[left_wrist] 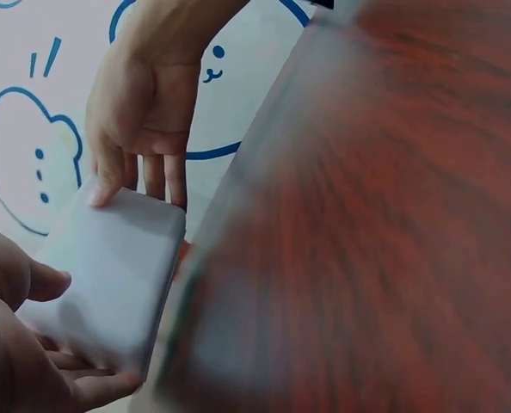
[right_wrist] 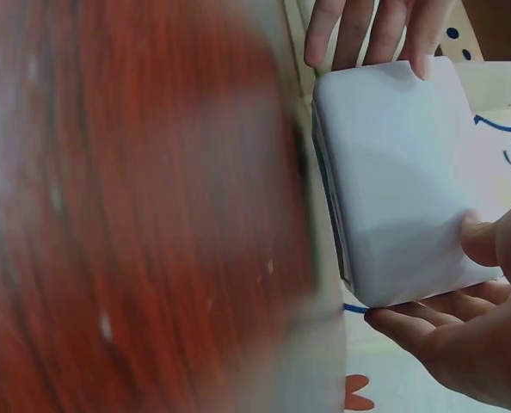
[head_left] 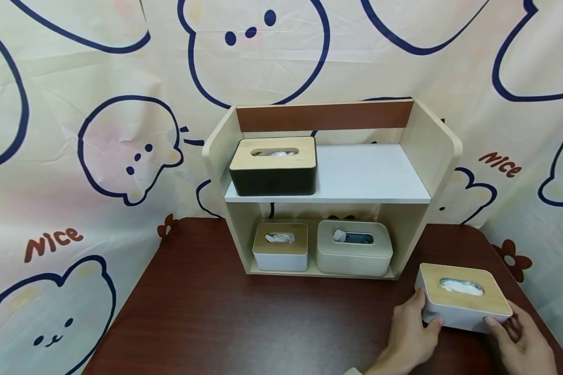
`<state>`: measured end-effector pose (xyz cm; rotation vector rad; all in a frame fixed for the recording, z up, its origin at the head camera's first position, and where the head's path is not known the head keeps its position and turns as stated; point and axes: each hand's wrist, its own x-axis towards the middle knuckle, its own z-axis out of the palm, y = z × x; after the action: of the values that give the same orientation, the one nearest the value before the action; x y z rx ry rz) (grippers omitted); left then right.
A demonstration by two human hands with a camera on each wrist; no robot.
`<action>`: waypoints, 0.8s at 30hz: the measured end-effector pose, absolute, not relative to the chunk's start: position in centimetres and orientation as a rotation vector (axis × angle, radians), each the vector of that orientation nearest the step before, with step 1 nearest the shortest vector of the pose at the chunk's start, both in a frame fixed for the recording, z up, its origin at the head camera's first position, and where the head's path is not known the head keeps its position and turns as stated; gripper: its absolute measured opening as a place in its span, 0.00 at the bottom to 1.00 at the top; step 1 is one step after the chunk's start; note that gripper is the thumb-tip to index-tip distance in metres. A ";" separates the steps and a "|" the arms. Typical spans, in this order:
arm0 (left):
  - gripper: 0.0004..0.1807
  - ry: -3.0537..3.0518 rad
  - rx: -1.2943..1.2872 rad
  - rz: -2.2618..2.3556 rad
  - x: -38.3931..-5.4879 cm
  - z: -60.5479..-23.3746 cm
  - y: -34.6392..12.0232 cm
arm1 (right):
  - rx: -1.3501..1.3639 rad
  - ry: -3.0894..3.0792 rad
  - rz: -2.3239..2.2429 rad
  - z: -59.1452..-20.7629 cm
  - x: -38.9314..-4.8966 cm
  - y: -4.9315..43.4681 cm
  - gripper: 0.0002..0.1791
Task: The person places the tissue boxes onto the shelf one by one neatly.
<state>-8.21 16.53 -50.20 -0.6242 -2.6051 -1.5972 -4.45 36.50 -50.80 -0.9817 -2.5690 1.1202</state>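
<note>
A white tissue box (head_left: pixel 464 316) with a light wooden lid and an oval slot is at the right of the table, tissue showing in the slot. My left hand (head_left: pixel 413 328) grips its left end, thumb on the near face. At the opposite end my right hand (head_left: pixel 525 338) holds it, thumb likewise on the near face and the other fingers round the side. Both wrist views show the smooth near face of the box between the hands, close over the table's edge.
A two-tier shelf (head_left: pixel 326 200) stands at the back. A black tissue box with a wooden lid (head_left: pixel 274 179) sits on its upper left. Below are a small white box with a wooden lid (head_left: pixel 280 261) and a cream tissue box (head_left: pixel 354 259). Patterned cloth (head_left: pixel 136 78) hangs behind the table (head_left: pixel 262 323).
</note>
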 end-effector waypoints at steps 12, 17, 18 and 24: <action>0.33 -2.523 -0.691 -1.454 -7.1 -47.5 12.7 | -0.894 -2.476 1.171 -48.5 -3.3 33.0 0.41; 0.33 -2.449 -0.678 -1.414 -7.0 -46.8 10.9 | -0.772 -2.469 1.158 -47.7 -3.5 31.3 0.40; 0.33 -2.438 -0.671 -1.417 -7.1 -46.7 10.6 | -0.748 -2.468 1.159 -47.6 -3.6 30.9 0.40; 0.32 -2.388 -0.620 -1.475 -7.6 -46.1 8.2 | -0.605 -2.475 1.194 -46.7 -4.0 28.4 0.38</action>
<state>-7.61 8.18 -46.13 -0.6197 -2.3883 -1.4748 -4.03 28.39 -46.72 -0.6053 -2.4749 1.1937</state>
